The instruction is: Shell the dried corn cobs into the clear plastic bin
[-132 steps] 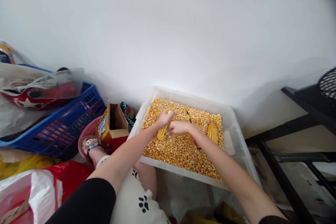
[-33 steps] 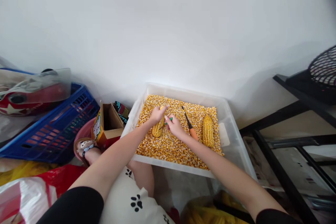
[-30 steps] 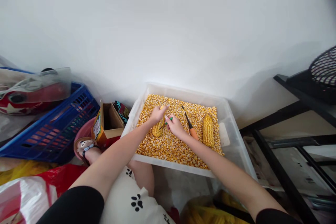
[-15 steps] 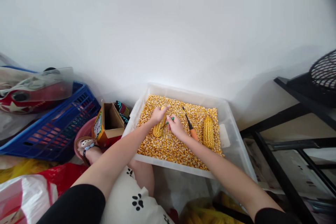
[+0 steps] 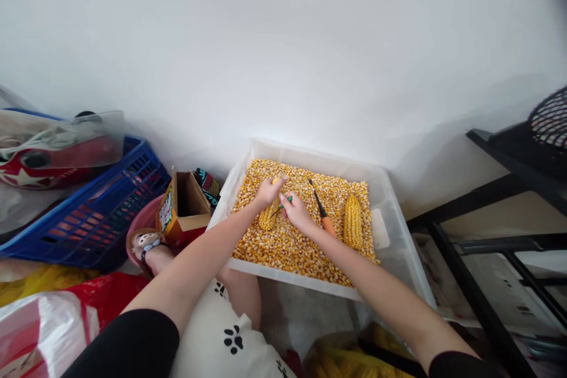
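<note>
The left hand (image 5: 268, 191) clasps a cob (image 5: 269, 217) lying on the kernels in the tub (image 5: 398, 260); the right hand (image 5: 296, 212) pinches a green tool (image 5: 283, 204) against it, prying kernels loose. Next, probably another row. Beyond the right hand lie an orange tool (image 5: 322, 212) and second cob (image 5: 353, 221). Little has changed since half a second ago.

We see an evenly bright scene in soft, diffuse daylight with no harsh glare. The white wall (image 5: 283, 41) glows palest at its middle and greys toward the right, where a broad soft shadow falls behind the black rack (image 5: 509, 189). The clear tub (image 5: 401, 260) of kernels is well lit and fairly sharp. Straight lines bow at the edges from the wide lens, and the top right corner darkens.
</note>
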The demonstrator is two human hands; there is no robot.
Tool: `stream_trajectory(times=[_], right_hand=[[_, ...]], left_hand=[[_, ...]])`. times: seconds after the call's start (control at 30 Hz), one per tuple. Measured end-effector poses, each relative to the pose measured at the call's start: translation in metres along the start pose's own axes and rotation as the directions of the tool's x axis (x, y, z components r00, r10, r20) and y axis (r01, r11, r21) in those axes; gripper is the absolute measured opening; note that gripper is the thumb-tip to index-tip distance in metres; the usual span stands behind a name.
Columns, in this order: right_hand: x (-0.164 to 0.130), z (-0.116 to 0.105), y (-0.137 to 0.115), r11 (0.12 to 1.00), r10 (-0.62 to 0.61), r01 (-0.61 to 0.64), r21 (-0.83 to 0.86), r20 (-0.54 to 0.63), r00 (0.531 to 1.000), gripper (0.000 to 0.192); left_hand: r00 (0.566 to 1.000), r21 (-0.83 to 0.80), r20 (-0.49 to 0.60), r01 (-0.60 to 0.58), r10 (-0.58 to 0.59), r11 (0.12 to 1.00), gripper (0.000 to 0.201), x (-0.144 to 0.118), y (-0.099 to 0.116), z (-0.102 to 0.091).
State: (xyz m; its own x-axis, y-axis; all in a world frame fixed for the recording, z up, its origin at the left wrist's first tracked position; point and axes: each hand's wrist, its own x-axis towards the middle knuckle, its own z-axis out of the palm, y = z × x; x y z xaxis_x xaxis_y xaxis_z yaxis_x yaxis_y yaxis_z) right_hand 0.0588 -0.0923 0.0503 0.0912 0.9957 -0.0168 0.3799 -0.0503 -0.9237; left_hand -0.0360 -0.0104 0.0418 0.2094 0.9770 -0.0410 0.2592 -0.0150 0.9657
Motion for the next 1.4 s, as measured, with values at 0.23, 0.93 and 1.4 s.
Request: stream_trajectory(times=[0.23, 0.93, 1.4], right_hand=[[0.002, 0.002, 0.006, 1.000, -0.016, 0.015, -0.026, -0.016, 1.000, 0.023], [0.004, 0.000, 0.020, 0.903, 0.235, -0.238, 0.359, 0.053, 0.970, 0.031], [0.005, 0.001, 0.018, 0.953, 0.092, -0.095, 0.289, 0.024, 0.995, 0.028]], left_hand=[[1.000, -0.033, -0.001, 0.004, -0.004, 0.999, 0.042, -0.001, 0.003, 0.000], [1.000, -0.030, 0.007, 0.003, -0.003, 1.000, 0.045, 0.000, -0.001, -0.002], [1.000, 0.018, -0.016, 0.027, -0.027, 0.999, 0.044, -0.001, 0.002, -0.004]])
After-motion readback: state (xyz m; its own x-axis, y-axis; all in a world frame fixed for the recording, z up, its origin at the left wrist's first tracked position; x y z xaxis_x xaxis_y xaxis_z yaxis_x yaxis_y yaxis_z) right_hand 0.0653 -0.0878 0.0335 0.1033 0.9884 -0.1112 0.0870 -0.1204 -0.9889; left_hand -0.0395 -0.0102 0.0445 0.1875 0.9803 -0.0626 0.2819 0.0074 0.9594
